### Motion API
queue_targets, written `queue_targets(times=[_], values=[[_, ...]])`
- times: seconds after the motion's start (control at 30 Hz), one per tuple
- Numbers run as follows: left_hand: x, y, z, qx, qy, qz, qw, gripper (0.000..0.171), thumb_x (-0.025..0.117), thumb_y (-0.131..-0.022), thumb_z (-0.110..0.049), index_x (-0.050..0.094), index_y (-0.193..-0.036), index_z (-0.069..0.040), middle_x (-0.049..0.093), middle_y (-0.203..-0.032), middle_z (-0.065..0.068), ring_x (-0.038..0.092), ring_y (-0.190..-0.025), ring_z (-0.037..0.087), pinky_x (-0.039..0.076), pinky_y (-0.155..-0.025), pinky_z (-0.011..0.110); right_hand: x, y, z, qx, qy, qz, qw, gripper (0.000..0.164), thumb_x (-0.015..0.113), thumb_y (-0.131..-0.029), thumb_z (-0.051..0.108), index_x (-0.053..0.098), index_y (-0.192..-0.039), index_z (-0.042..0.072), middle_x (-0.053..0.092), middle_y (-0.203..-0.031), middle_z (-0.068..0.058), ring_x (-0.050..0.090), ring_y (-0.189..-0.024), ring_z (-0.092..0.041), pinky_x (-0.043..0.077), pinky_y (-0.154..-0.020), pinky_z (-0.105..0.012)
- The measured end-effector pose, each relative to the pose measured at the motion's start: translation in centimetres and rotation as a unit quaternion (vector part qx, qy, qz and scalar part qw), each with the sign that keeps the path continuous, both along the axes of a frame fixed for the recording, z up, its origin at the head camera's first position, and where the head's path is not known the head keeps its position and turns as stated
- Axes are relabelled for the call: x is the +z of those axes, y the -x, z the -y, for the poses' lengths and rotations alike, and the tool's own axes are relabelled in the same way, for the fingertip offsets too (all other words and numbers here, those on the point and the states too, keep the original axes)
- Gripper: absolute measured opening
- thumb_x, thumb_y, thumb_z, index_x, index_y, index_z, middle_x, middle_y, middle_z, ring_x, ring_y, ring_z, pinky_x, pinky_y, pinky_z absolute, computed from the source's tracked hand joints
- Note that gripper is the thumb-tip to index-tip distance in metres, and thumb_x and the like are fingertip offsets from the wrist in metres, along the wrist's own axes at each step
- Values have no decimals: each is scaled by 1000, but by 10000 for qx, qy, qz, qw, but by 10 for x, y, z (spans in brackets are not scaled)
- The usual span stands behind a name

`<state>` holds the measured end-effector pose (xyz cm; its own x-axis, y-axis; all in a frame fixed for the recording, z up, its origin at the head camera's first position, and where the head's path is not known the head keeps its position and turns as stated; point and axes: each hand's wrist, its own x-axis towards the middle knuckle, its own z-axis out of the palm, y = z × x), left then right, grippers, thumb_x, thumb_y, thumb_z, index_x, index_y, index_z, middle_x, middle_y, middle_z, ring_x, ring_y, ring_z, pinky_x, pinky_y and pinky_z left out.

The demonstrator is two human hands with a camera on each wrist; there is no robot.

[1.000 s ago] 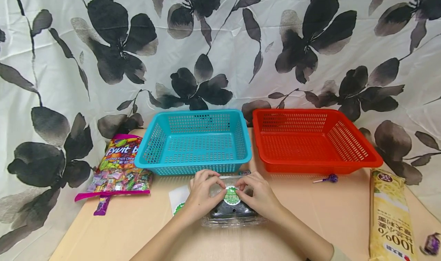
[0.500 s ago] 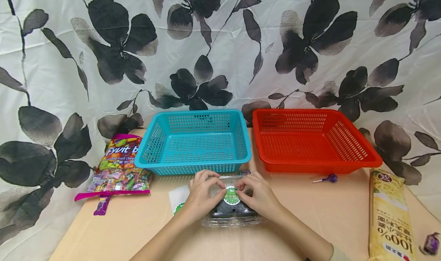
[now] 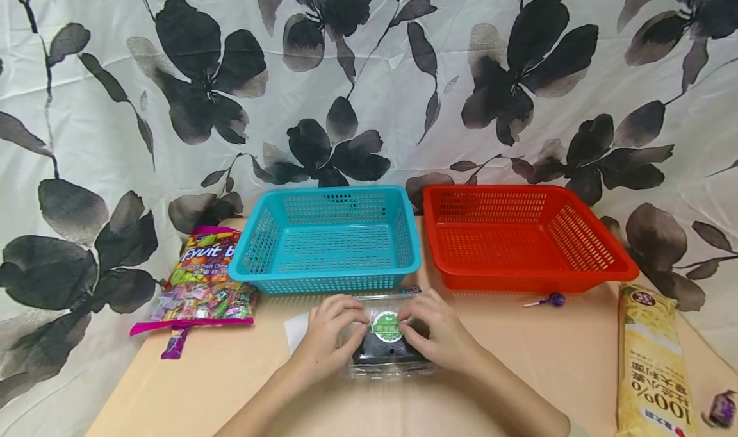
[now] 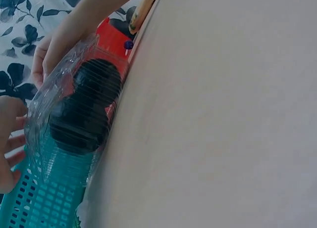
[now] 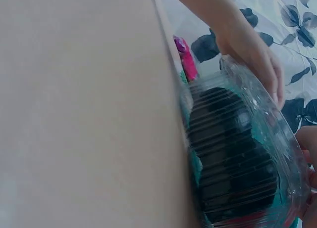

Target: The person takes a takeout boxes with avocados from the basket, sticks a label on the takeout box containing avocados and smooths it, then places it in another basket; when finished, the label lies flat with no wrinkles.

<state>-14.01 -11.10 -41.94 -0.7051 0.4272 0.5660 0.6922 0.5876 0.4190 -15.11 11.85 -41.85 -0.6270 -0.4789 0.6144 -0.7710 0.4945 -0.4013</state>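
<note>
A clear plastic clamshell box (image 3: 394,369) stands on the table before me, with dark, glossy rounded shapes (image 4: 86,112) inside. On its lid is a round green-and-white sticker (image 3: 387,327). My left hand (image 3: 328,338) is at the lid's left side, thumb and fingers bent and spread beside the sticker, holding nothing. My right hand (image 3: 441,331) rests its fingertips at the sticker's right edge. In the right wrist view, its fingers (image 5: 309,139) lie at the top of the box (image 5: 277,119). A white sheet (image 3: 295,331) lies partly under my left hand.
Behind the box stand a blue basket (image 3: 323,278) and a red basket (image 3: 530,277). A fruit chew bag (image 3: 198,289) with a purple-wrapped candy (image 3: 175,343) is at the left. Rightward lie a lollipop (image 3: 555,299), a yellow pasta bag (image 3: 654,360) and another purple candy (image 3: 722,409).
My left hand has drawn leftward off the sticker, its thumb and fingertips now apart from it. My right fingers have shifted slightly right, uncovering more of the sticker.
</note>
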Motion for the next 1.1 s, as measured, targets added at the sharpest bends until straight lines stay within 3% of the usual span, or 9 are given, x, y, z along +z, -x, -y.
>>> queue_targets(times=[0.17, 0.43, 0.7, 1.1], values=[[-2, -5, -4, -347, 492, -449, 9972, 21, 57, -83, -27, 63, -101, -18, 59, -110, -4, 45, -113, 18, 31, -84, 37, -4, -4, 1, 360, -286, -394, 9982, 14, 62, -79, 14, 62, -93, 15, 56, -100, 3, 44, -94, -12, 38, -82, -28], [-6, -12, -9, -305, 979, -864, 9910, 32, 51, -85, -36, 60, -111, -18, 57, -114, -6, 44, -115, 15, 31, -85, 37, -8, -8, 6, 247, -698, -792, 9941, 19, 58, -81, 19, 62, -99, 16, 56, -104, 5, 44, -99, -12, 32, -90, -40], [-13, -11, -10, -332, 1072, -1215, 9862, 35, 50, -85, -36, 59, -113, -17, 57, -114, -4, 45, -115, 18, 31, -85, 38, -11, -10, 6, 147, -887, -1008, 9908, 21, 57, -81, 22, 63, -101, 18, 57, -106, 6, 45, -100, -12, 33, -89, -32], [-14, -12, -10, -224, 1256, -1329, 9829, 34, 48, -85, -36, 60, -111, -17, 57, -113, -5, 43, -117, 18, 29, -85, 39, -13, -10, 2, 161, -939, -1096, 9894, 23, 57, -81, 22, 63, -103, 18, 57, -108, 7, 45, -102, -13, 35, -89, -33]])
